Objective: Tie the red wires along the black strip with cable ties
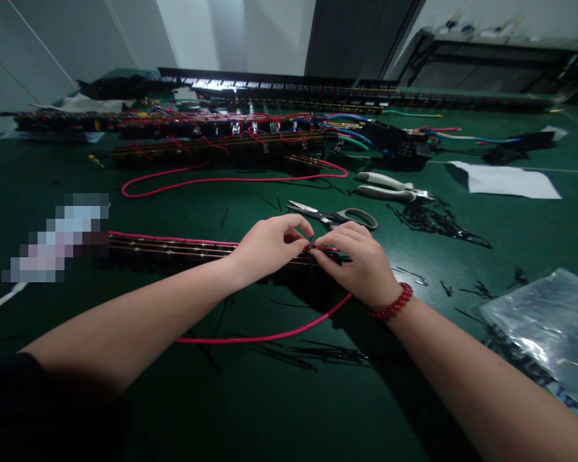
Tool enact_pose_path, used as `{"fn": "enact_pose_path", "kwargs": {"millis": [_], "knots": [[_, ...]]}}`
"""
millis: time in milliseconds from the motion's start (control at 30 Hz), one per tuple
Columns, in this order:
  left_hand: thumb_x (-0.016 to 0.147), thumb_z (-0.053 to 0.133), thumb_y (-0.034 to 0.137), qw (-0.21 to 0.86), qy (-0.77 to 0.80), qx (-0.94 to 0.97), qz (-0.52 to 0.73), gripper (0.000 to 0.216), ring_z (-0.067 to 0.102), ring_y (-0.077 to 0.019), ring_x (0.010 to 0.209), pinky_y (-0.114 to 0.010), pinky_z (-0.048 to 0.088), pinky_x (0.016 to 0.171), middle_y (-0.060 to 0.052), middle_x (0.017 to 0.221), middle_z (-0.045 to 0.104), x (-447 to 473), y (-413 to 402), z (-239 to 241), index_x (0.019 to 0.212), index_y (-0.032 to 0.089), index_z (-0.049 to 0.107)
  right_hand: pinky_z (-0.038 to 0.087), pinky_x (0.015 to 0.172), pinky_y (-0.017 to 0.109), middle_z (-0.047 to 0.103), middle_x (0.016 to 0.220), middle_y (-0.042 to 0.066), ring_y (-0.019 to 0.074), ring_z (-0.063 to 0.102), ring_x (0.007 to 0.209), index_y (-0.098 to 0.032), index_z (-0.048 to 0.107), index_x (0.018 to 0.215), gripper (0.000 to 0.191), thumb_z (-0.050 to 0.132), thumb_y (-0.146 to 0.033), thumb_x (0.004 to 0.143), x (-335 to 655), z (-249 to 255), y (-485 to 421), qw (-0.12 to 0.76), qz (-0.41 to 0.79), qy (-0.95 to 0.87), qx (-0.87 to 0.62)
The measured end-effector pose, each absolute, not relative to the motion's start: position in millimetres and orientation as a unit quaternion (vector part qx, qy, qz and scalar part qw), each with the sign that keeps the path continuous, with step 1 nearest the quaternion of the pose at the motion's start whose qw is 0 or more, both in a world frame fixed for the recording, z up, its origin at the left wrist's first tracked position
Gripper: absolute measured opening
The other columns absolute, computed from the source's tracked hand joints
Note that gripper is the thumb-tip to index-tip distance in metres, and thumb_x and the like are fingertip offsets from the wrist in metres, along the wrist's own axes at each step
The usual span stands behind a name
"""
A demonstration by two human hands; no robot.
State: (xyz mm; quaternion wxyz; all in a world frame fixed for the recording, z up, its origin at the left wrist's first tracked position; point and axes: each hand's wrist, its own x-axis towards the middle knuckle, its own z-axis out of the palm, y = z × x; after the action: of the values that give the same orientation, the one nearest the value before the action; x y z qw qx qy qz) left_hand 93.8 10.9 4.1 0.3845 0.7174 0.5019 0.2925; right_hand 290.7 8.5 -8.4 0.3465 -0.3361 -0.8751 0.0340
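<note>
My left hand and my right hand meet fingertip to fingertip over a long dark bar assembly with copper-coloured rods. A red cable runs along its back edge and loops round in front. Both hands are closed in a pinch; what lies between the fingertips is too small and hidden to name. A red bead bracelet sits on my right wrist. Scissors lie just behind my hands, blades apart and pointing left. My right hand covers part of the assembly's right end.
Grey-handled cutters lie beyond the scissors, beside a pile of black cable ties. More wired bar assemblies stretch across the back of the green table. A clear plastic bag is at right, white paper behind it.
</note>
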Motion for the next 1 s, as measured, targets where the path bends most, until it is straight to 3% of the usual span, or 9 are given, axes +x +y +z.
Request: {"fn": "enact_pose_path", "kwargs": {"millis": [533,1000], "knots": [[0.082,0.057,0.021,0.305,0.513,0.749,0.288,0.017,0.068,-0.0151,0.076,-0.026,0.049,0.071,0.002,0.083,0.075,94.0,4.1,6.0,0.091,0.024,0.071,0.049,0.074,0.037,0.071,0.075,0.005,0.0199,0.06,0.075,-0.02,0.067,0.079,0.011,0.063,-0.022,0.089,289.0,-8.9,8.5,0.371,0.067,-0.861,-0.342],[0.082,0.056,0.022,0.298,0.511,0.753,0.287,0.018,0.067,-0.0154,0.077,-0.027,0.049,0.073,0.001,0.084,0.075,94.2,3.9,5.8,0.09,0.025,0.072,0.05,0.072,0.038,0.071,0.074,0.004,0.0203,0.061,0.074,-0.021,0.069,0.079,0.011,0.063,-0.023,0.088,288.7,-7.6,7.9,0.381,0.08,-0.854,-0.345]]}}
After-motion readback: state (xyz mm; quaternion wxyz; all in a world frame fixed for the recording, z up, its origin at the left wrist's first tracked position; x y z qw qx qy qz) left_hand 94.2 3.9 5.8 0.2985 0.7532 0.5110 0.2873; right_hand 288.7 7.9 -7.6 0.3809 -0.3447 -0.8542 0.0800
